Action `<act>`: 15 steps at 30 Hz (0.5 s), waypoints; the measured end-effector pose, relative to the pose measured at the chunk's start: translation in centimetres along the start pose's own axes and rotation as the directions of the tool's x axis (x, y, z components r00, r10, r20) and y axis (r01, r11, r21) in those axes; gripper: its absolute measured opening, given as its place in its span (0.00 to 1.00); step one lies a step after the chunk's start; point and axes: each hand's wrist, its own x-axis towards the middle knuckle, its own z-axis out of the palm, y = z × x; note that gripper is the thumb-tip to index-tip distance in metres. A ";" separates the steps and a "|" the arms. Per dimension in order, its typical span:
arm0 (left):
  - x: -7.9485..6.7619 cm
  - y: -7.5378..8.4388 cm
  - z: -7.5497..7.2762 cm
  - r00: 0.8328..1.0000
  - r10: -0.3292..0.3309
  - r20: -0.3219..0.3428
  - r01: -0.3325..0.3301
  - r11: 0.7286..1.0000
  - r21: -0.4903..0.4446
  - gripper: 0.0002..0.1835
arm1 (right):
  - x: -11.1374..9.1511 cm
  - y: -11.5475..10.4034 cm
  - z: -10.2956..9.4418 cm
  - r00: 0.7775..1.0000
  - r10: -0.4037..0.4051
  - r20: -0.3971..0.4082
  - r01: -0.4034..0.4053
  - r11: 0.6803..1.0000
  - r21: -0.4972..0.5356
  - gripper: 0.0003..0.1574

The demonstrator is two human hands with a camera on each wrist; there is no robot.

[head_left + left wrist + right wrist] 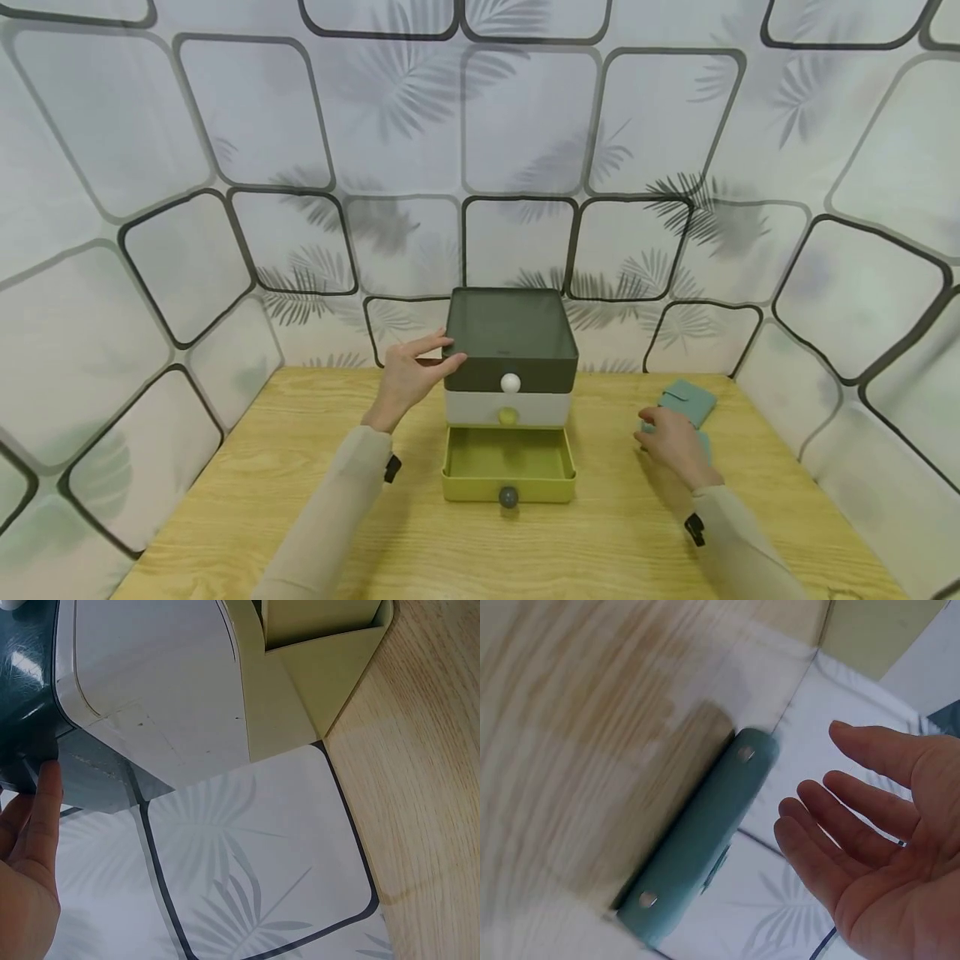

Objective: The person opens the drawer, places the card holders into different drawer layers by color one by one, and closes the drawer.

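Note:
A stacked drawer box stands mid-table: dark green top drawer (510, 375) with a white knob, white middle drawer (472, 408), and yellow-green bottom drawer (472, 489), pulled out, its inside floor showing. My left hand (405, 379) touches the dark top's left edge with extended fingers; the left wrist view shows these fingers (46, 814) against the dark casing. To the right, my right hand (675, 446) hovers by two teal, wallet-like pieces, one with a strap flap (686, 402). Its loosely bent fingers hold nothing in the right wrist view, apart from a teal piece (697, 832) with two metal studs.
A wooden table (300, 475) carries everything. Patterned wall coverings (405, 125) with leaf prints rise behind it and along both sides. The pulled-out drawer sticks out toward the front, between my two forearms.

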 end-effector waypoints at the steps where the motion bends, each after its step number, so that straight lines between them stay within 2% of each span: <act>1: 0.0 0.1 0.0 1.000 -0.001 0.002 0.001 1.000 0.004 0.18 | 0.0 0.3 -0.2 1.000 0.007 0.012 -0.007 1.000 -0.009 0.26; 6: -0.2 0.6 0.1 1.000 -0.004 0.006 0.004 1.000 0.002 0.18 | -0.5 1.5 -1.2 0.992 0.049 0.114 -0.046 0.998 -0.034 0.37; 9: -0.4 0.9 0.1 1.000 -0.003 0.005 0.003 1.000 0.001 0.18 | -0.7 2.1 -1.5 0.986 0.039 0.160 -0.034 0.999 -0.033 0.41; 15: -0.6 1.1 0.0 1.000 0.007 0.002 -0.007 1.000 0.022 0.18 | -0.8 3.2 -1.6 0.984 0.007 0.177 -0.006 1.000 -0.006 0.44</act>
